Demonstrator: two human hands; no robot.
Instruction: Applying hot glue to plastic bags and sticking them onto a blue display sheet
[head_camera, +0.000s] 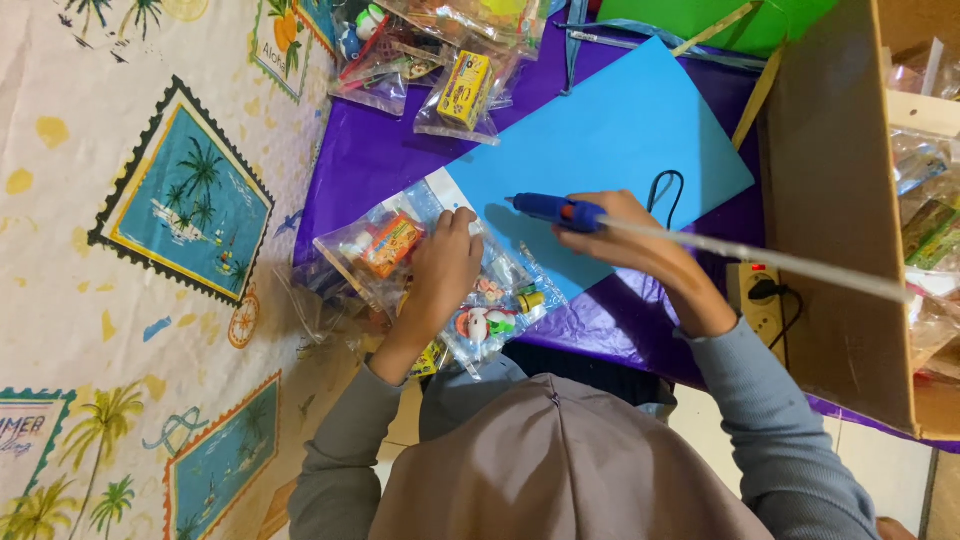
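Item 1: my right hand (625, 232), fingers closed round blue glue gun (548, 209) w/ long clear stick, nozzle over blue paper sheet (620, 130). Item 2: left hand (445, 265), fingers flat on clear plastic toy packet (400, 250) at sheet's corner. No glue visible yet, I judge. Cardboard box (830, 200) crowds right; purple cover (370, 150) open left.

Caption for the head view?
Right hand aims a blue glue gun at blue paper; left hand presses a clear packet.

We see a shiny purple plastic sheet (380, 150) covering the surface, bearing a flat blue paper sheet (610, 140), clear plastic toy packets (385, 250), and a brown cardboard box (835, 200).
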